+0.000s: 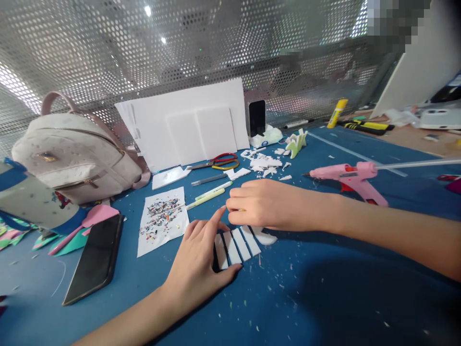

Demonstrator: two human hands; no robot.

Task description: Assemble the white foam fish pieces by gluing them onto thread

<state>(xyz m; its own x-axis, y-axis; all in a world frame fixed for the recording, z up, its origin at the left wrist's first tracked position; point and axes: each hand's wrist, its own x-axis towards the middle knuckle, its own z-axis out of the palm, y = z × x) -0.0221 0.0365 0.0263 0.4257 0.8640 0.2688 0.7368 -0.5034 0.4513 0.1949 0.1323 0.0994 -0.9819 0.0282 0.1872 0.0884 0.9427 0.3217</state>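
My left hand [196, 254] rests on the table, thumb and fingers spread around a row of narrow white foam-like strips [242, 244]. Its thumb lies at their near edge, its index finger reaches toward my right hand. Just beyond the strips, my right hand [257, 204] is closed, knuckles up. A bit of something slim and yellowish shows at its fingers; the rest is hidden. A rounded white piece [264, 236] lies at the right end of the row. Left of my hands is a white sheet [144, 247] scattered with tiny coloured bits.
Pens [206, 198], scissors [223, 162] and white scraps [264, 163] lie beyond my hands. A pink glue gun [345, 174] is to the right, near my right forearm. At left are a phone [94, 259] and a backpack [75, 154]. White boards [147, 134] lean behind.
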